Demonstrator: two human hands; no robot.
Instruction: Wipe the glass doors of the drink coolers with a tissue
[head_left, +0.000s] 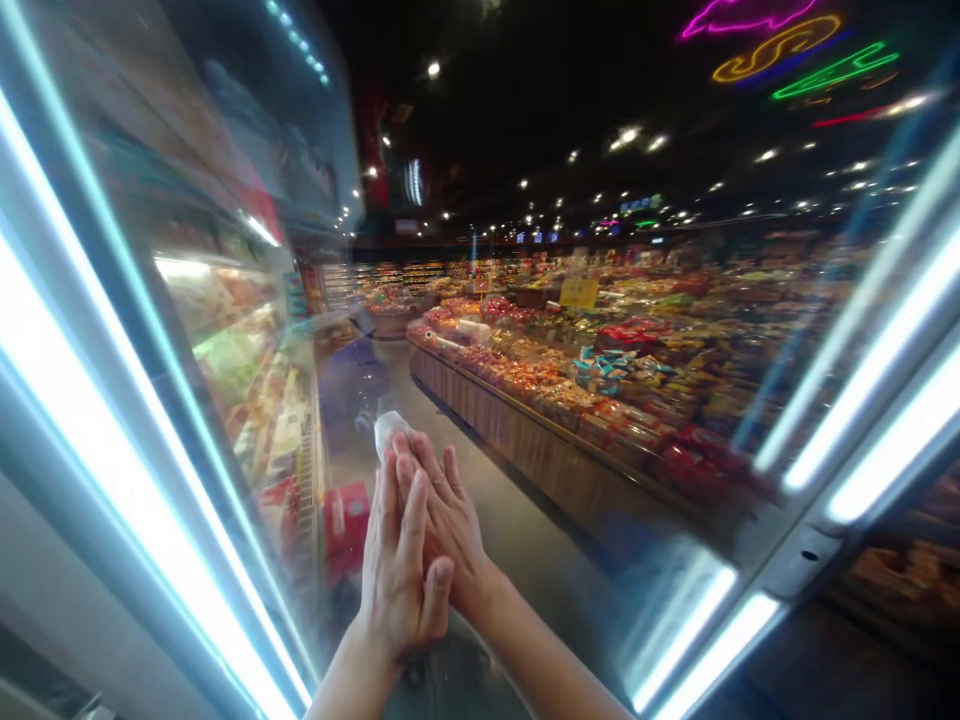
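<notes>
A white wad (388, 430), cloth or tissue, shows beyond my fingertips against a clear glass pane (525, 590). My right hand (456, 530) reaches in from the lower right, its fingers pointing up and left over the wad and pressing it to the pane. My left hand (397, 560) lies partly across the right one, with its fingers stretched out and its thumb apart. Most of the wad is hidden under the fingers.
Bright light strips (112, 470) run along the left, with more light strips (892, 450) and a metal door frame (802, 555) on the right. Through the glass appear a blurred long produce display (525, 425), lit shelves (247, 370) and a red box (346, 522).
</notes>
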